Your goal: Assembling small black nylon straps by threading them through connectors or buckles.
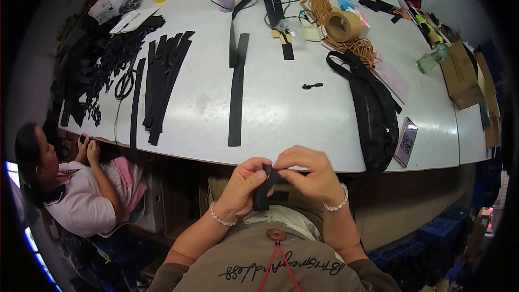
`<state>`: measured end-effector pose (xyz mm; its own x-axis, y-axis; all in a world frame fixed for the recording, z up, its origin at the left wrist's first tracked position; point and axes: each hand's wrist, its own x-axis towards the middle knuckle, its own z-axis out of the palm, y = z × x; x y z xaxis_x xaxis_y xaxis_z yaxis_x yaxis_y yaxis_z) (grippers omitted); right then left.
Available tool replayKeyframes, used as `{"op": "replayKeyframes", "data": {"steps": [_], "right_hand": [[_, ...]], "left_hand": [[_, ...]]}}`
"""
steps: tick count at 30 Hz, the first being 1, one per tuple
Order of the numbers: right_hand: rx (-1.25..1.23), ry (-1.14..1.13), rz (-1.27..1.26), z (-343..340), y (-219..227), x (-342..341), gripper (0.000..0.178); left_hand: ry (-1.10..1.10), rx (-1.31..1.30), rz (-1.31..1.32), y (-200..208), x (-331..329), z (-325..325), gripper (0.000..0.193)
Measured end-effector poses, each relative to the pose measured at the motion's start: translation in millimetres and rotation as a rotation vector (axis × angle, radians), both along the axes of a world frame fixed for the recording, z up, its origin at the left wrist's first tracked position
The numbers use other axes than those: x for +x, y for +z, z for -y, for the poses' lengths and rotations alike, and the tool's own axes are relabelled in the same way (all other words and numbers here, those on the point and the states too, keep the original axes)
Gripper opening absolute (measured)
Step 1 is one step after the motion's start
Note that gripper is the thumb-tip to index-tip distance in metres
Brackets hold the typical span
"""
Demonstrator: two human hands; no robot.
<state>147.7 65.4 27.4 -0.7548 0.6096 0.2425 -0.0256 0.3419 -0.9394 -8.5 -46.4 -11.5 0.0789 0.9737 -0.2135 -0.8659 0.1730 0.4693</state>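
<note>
Close to my body, just off the table's front edge, a black fabric strap hangs in a folded loop between my hands. My left hand grips it with the thumb pressed on its side. My right hand pinches the strap's upper end, fingertips together; what exactly lies under those fingers is hidden. Ahead of my hands, a long black strap lies flat on the white table. A small black clip-like piece rests to its right.
Left on the table are a stack of black straps, scissors and a dark heap of small pieces. A black bag and a phone lie at right, with brown tape behind. A person sits at left.
</note>
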Motion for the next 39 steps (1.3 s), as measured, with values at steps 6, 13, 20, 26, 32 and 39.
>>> {"op": "replayKeyframes", "data": {"steps": [6,13,20,26,32,39], "right_hand": [[-0.012,-0.242,0.11,25.7,-4.5,2.0,0.017],[-0.517,-0.289,-0.183,43.2,-26.3,-19.9,0.007],[-0.62,-0.253,-0.253,42.7,-23.4,-18.9,0.003],[-0.342,-0.293,-0.293,41.4,-28.6,-19.2,0.01],[-0.002,-0.228,-0.068,25.7,-3.1,-8.4,0.021],[-0.241,-0.252,-0.072,34.8,-9.1,-7.7,0.016]], "left_hand": [[0.312,-0.011,-0.544,1.2,1.7,-3.7,0.021],[0.364,0.084,-0.664,-4.9,3.9,-7.3,0.019],[0.324,0.089,-0.662,4.2,3.5,-2.7,0.02],[0.299,0.024,-0.615,13.7,7.0,-5.4,0.017],[0.203,-0.009,-0.711,23.1,3.4,-3.8,0.018],[0.312,-0.028,-0.735,15.4,9.1,1.0,0.023]]}}
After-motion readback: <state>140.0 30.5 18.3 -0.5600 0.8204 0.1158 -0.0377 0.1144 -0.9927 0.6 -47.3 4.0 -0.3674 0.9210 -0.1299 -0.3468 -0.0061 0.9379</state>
